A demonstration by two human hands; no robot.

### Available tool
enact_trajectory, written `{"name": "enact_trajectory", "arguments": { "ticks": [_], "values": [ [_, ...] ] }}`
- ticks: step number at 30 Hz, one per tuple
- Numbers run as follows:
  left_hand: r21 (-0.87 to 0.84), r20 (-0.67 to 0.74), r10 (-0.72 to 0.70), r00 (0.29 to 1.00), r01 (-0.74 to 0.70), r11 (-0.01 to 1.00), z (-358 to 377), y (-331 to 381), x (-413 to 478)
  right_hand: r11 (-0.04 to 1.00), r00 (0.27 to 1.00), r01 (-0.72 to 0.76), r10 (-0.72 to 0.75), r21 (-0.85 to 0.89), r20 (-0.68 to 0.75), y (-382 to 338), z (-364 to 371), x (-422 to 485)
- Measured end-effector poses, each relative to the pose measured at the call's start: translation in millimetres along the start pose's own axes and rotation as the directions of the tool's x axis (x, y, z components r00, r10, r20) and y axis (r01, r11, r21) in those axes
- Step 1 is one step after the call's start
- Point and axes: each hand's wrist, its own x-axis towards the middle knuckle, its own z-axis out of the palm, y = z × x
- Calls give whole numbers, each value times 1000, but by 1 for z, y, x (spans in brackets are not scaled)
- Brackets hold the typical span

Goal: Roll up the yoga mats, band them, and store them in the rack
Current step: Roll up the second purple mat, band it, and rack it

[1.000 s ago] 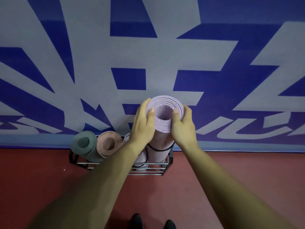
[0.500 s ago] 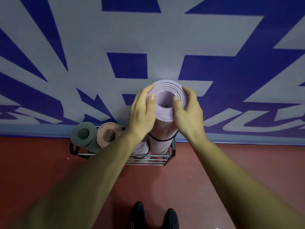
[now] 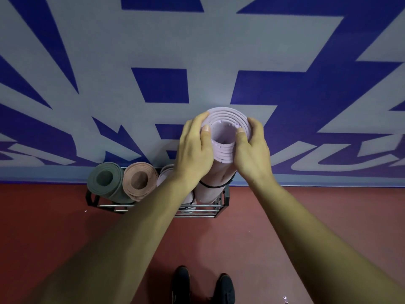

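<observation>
A rolled lilac yoga mat [image 3: 223,137] stands upright at the right end of a black wire rack [image 3: 217,212] against the wall. A black band [image 3: 213,185] circles its lower part. My left hand [image 3: 194,150] grips its top from the left, thumb on the rolled end. My right hand [image 3: 252,150] grips it from the right, thumb also on the end. A green rolled mat [image 3: 105,181] and a pink rolled mat [image 3: 139,181] stand in the rack's left part. Another lilac roll [image 3: 165,174] is mostly hidden behind my left arm.
The rack sits on a red floor [image 3: 54,227] at the foot of a blue and grey patterned wall [image 3: 197,51]. My two black shoes [image 3: 202,286] stand on the floor just in front of the rack.
The view has shifted closer and a little lower over the rack. Both hands keep their hold on the lilac mat's top, which looks slightly more upright.
</observation>
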Motion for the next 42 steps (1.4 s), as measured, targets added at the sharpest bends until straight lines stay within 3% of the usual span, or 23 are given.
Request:
{"name": "enact_trajectory", "arguments": {
  "ticks": [13,16,20,22,25,30,37,39,42],
  "values": [
    [38,60,-37,998,34,999,-7,-12,-9,998,998,26,-22,-58,58,3,4,-11],
    [76,123,-43,991,34,997,-16,-9,-8,983,993,79,-64,-167,97,-3,0,-9],
    [294,217,134,967,-196,935,-26,-7,1,883,945,319,-270,-344,183,-18,1,-8],
    [346,296,183,937,-284,894,-26,-9,7,846,927,366,-292,-387,237,-19,6,-6],
    [391,343,220,913,-352,850,-26,-15,10,796,932,361,-287,-486,222,-12,9,-2],
    [384,366,172,915,-317,867,-22,-22,4,743,927,376,-303,-554,222,-1,18,-1],
    [486,556,-35,830,-291,824,13,-88,-27,828,941,244,-75,-504,331,77,45,-10],
    [504,547,-48,836,-283,816,27,-113,-41,855,946,198,-38,-479,323,102,59,-19],
    [519,492,-35,870,-261,814,38,-123,-40,843,964,214,-99,-494,248,117,70,-16]
  ]
}}
